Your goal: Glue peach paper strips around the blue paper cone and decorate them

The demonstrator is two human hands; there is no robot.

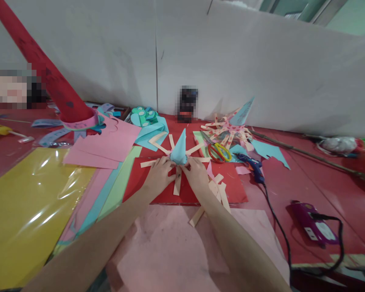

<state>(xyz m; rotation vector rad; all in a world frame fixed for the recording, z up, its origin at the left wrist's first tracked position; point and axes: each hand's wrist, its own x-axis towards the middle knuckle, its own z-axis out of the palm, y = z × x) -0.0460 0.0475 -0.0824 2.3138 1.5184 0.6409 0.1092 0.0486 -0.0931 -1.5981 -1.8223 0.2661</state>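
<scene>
A light blue paper cone [179, 150] stands point-up on a red sheet [231, 186], with several cream paper strips [158, 142] fanning out from its base. My left hand [159, 175] has its fingers pinched at the left of the cone's base. My right hand [197, 172] presses on the right of the base, fingers closed on the paper there. One cream strip [177, 184] lies between my two hands.
Red-and-yellow scissors [218, 151] and a blue glue gun [253, 167] with a black cord lie to the right. A finished strip-and-cone craft [231, 127] sits behind them. Yellow wrapped paper [27, 202], pink sheets [106, 146] and a red tube [42, 69] are left. A purple device [312, 223] is at right.
</scene>
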